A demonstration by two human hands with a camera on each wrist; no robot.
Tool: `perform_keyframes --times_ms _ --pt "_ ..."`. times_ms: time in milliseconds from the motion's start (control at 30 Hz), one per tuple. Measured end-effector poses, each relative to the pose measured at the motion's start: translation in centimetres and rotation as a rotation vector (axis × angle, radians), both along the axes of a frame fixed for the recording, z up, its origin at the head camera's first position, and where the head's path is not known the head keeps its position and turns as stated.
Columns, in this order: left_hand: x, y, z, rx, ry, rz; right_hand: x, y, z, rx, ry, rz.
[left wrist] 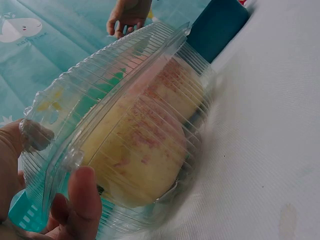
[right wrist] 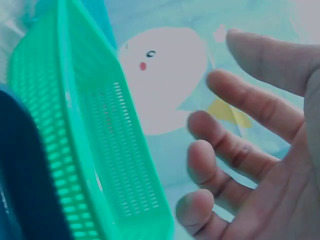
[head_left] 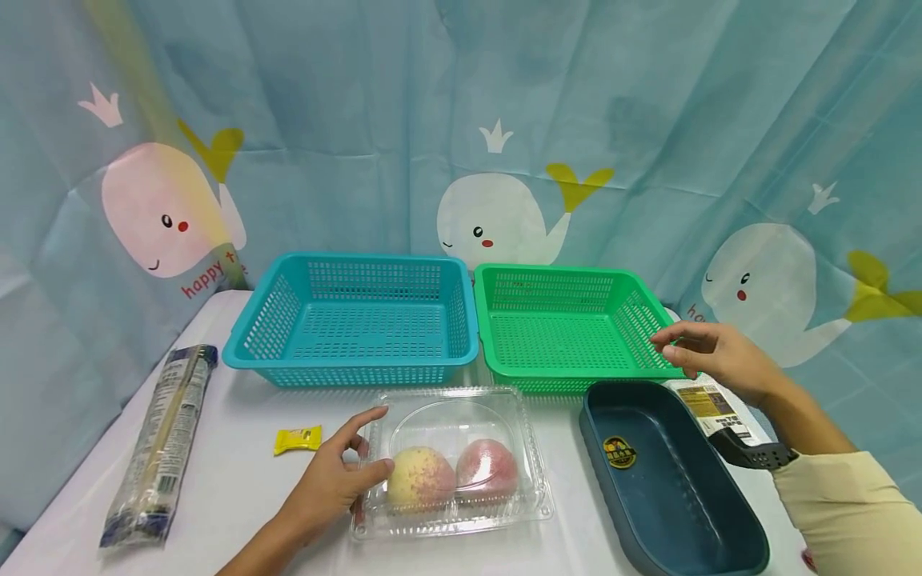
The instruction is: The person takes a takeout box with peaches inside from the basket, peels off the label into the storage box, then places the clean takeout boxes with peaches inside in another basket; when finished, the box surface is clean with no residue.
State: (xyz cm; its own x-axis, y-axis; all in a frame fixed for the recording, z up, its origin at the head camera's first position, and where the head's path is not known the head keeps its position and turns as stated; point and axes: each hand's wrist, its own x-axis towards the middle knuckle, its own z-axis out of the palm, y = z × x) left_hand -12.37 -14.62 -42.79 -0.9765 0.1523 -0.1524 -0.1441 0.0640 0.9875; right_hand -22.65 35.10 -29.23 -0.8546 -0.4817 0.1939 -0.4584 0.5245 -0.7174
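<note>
The left hand (head_left: 333,472) pinches just one side of the clear box (head_left: 450,420), so it might tip; the right hand (head_left: 723,358) holds nothing.

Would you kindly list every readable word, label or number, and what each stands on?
"happy t": on the curtain, by the left whale; the rest is unclear.
"ha": on the curtain, by the right whale.
Too small or blurred: long packet, yellow wrapper, round sticker in the dark tray, label beside it.

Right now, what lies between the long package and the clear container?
Head view: a small yellow packet, then left fingers gripping the clear container.
</note>
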Motion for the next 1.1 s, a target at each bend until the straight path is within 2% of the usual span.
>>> perform_keyframes --times_ms 133,267,600,867,1100 --pt "0.0 0.0 0.1 -0.011 -0.004 -0.001 -0.5 0.4 0.7 0.021 0.083 -0.087" --pt "0.0 0.0 0.1 -0.015 -0.011 -0.003 -1.2 0.7 0.6 0.051 0.141 -0.176" --pt "-0.3 -0.1 0.7 0.005 -0.051 -0.038 -2.6 1.9 -1.3 0.116 0.151 -0.289" --pt "-0.8 -0.8 1.1 0.012 -0.028 -0.15 -3.3 2.5 -3.1 0.149 0.142 -0.286" --pt "-1.5 -1.4 1.4 0.114 -0.058 -0.274 -4.0 3.1 -5.1 0.3 0.084 -0.282"
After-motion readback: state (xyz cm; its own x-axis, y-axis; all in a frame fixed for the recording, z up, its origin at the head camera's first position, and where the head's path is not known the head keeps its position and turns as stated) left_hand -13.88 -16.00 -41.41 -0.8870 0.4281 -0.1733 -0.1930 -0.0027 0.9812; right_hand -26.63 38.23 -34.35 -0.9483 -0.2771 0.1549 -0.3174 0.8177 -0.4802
